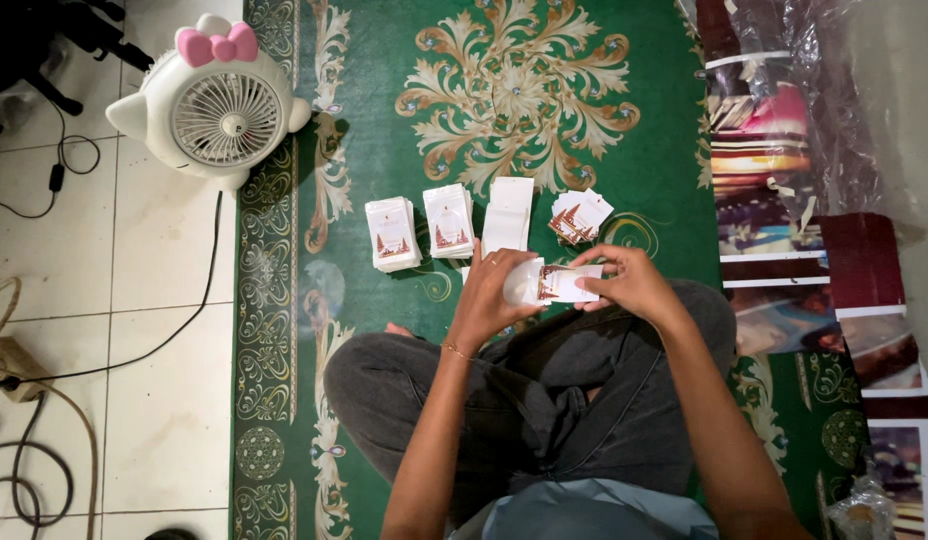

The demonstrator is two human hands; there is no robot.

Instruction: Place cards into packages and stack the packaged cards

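- Head view: person sits cross-legged on a green patterned carpet point(544, 40), both hands up in front of the knees, roughly centre of frame.
- Left hand point(489, 295) is curled around a clear plastic sleeve point(521, 281), thumb and fingers pinching it at the near end.
- Right hand point(629, 283) is closed on a small printed card point(564, 283), fingertips on its right edge; the card's left end meets the sleeve mouth. How far in it sits, can't tell.
- At 12 o'clock from the hands, a row on the carpet: two card stacks point(392, 234) point(449, 221), a plain white stack point(509, 214), and a fanned loose pile point(580, 216). All apart from each other, near the hands.
- At 10 o'clock, a white desk fan point(216, 105) with a pink bow, on the tiled floor point(154, 400); cables run at 8 o'clock.
- At 3 o'clock, large photo prints point(784, 250) lie overlapped, partly under clear plastic wrap.
- My read on doing this well: keep the sleeve mouth held open with the left thumb, feed the card square, corners first, don't crease it.
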